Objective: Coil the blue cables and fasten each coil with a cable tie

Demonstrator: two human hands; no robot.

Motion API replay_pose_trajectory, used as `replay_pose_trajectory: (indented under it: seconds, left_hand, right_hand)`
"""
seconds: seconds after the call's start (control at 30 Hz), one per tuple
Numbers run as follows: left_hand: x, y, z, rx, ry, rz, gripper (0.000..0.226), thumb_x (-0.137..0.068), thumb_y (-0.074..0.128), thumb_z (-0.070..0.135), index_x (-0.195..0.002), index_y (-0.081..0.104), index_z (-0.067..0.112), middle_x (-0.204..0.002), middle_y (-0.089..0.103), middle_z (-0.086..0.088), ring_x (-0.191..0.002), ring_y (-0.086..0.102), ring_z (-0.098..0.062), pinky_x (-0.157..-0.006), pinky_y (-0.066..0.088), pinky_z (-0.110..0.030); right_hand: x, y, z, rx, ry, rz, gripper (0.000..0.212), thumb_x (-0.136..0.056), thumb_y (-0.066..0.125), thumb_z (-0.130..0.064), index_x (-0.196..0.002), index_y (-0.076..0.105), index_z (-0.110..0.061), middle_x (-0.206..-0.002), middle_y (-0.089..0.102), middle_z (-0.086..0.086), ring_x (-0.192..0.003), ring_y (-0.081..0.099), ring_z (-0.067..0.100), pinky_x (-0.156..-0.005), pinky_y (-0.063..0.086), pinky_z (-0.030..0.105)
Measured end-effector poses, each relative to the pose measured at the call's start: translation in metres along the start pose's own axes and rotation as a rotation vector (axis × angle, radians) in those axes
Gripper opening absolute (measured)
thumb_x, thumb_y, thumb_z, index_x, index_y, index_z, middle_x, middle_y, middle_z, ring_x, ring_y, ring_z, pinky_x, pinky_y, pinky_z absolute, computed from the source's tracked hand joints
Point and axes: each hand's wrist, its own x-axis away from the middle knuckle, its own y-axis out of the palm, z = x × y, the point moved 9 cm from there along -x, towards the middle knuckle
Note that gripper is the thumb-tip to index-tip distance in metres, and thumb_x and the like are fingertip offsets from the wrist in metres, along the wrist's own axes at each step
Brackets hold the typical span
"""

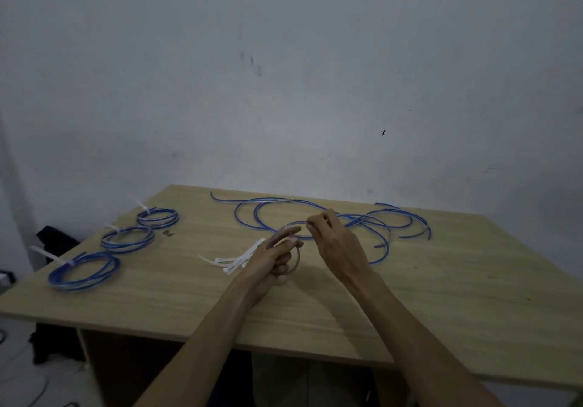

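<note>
Loose blue cable (pixel 315 206) sprawls in wide loops across the far middle and right of the wooden table (pixel 441 296). My left hand (pixel 277 256) grips a small loop of that cable, which curves down past my fingers. My right hand (pixel 334 236) pinches the cable a little farther along, just right of the left hand. Three finished blue coils lie at the left, each with a white tie sticking out: a far coil (pixel 157 217), a middle coil (pixel 127 238) and a near coil (pixel 83 272). Several loose white cable ties (pixel 233 261) lie beside my left hand.
A plain white wall stands right behind the table. A small dark scrap (pixel 168 233) lies near the far coil. Dark objects and wires sit on the floor at the left, below the table edge.
</note>
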Motion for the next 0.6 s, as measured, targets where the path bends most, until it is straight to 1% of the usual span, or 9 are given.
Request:
replay_pose_trajectory:
  seconds: [0.1,0.17,0.23,0.3,0.37,0.4,0.47,0.53,0.6]
  left_hand:
    - [-0.002,0.013,0.024,0.058,0.081,-0.042,0.031,-0.097,0.06,0.032,-0.118,0.067,0.01,-0.092,0.063,-0.004,-0.058,0.022,-0.009,-0.048,0.022,-0.02]
    - [-0.004,0.019,0.044,0.103,0.138,-0.036,0.034,-0.094,0.06,0.037,-0.11,0.067,0.008,-0.091,0.063,-0.006,-0.06,0.038,-0.009,-0.053,0.036,-0.02]
    - [-0.006,0.023,0.064,0.148,0.173,-0.015,0.038,-0.09,0.06,0.042,-0.103,0.067,0.007,-0.092,0.066,-0.009,-0.073,0.057,-0.013,-0.067,0.052,-0.023]
    - [-0.01,0.027,0.077,0.231,0.136,-0.016,0.053,-0.088,0.059,0.053,-0.101,0.067,0.003,-0.095,0.07,-0.014,-0.086,0.066,-0.02,-0.078,0.058,-0.027]
    - [-0.012,0.033,0.085,0.323,0.066,-0.046,0.069,-0.09,0.053,0.063,-0.103,0.066,-0.003,-0.099,0.071,-0.02,-0.093,0.069,-0.027,-0.082,0.059,-0.032]
    - [-0.012,0.035,0.089,0.343,0.047,-0.059,0.069,-0.093,0.051,0.062,-0.103,0.066,-0.004,-0.099,0.071,-0.021,-0.094,0.07,-0.028,-0.084,0.06,-0.033]
    - [-0.011,0.039,0.099,0.333,0.043,-0.077,0.053,-0.101,0.049,0.046,-0.1,0.067,-0.004,-0.1,0.07,-0.021,-0.094,0.07,-0.028,-0.088,0.059,-0.034]
    - [-0.008,0.041,0.109,0.307,0.044,-0.093,0.038,-0.102,0.049,0.027,-0.1,0.067,-0.005,-0.104,0.067,-0.022,-0.094,0.071,-0.029,-0.088,0.06,-0.035]
    - [-0.006,0.042,0.118,0.251,0.04,-0.111,0.035,-0.101,0.048,0.022,-0.107,0.065,-0.008,-0.109,0.066,-0.024,-0.096,0.071,-0.03,-0.085,0.06,-0.034]
  right_hand:
    - [-0.016,-0.015,0.0,-0.011,0.039,0.059,0.026,-0.104,0.048,-0.028,-0.1,0.066,-0.01,-0.092,0.054,0.004,-0.058,0.052,0.02,-0.047,0.041,0.031]
    - [-0.031,-0.025,0.002,-0.048,0.083,0.073,0.023,-0.102,0.055,-0.028,-0.101,0.071,-0.012,-0.088,0.057,0.003,-0.062,0.056,0.021,-0.053,0.048,0.035]
    - [-0.047,-0.035,0.002,-0.089,0.109,0.089,0.02,-0.099,0.06,-0.027,-0.105,0.074,-0.014,-0.086,0.062,0.002,-0.069,0.06,0.02,-0.06,0.051,0.036]
    - [-0.061,-0.042,0.0,-0.123,0.135,0.081,0.021,-0.099,0.06,-0.029,-0.108,0.075,-0.018,-0.085,0.066,0.001,-0.074,0.062,0.019,-0.064,0.052,0.036]
    - [-0.071,-0.047,-0.004,-0.14,0.146,0.071,0.021,-0.099,0.059,-0.031,-0.109,0.075,-0.022,-0.087,0.068,-0.001,-0.077,0.063,0.019,-0.066,0.053,0.037]
    - [-0.075,-0.05,-0.006,-0.149,0.142,0.074,0.021,-0.099,0.059,-0.031,-0.11,0.074,-0.022,-0.089,0.069,-0.001,-0.079,0.064,0.018,-0.067,0.054,0.037]
    - [-0.082,-0.055,-0.008,-0.19,0.136,0.075,0.02,-0.098,0.061,-0.031,-0.11,0.072,-0.02,-0.092,0.071,-0.002,-0.079,0.064,0.015,-0.069,0.054,0.037]
    - [-0.086,-0.058,-0.006,-0.262,0.157,0.053,0.015,-0.097,0.064,-0.031,-0.104,0.066,-0.018,-0.09,0.069,-0.005,-0.069,0.058,0.005,-0.067,0.053,0.033]
    - [-0.089,-0.06,-0.005,-0.298,0.152,0.03,0.013,-0.096,0.066,-0.03,-0.096,0.061,-0.018,-0.085,0.065,-0.007,-0.061,0.051,0.0,-0.062,0.049,0.029]
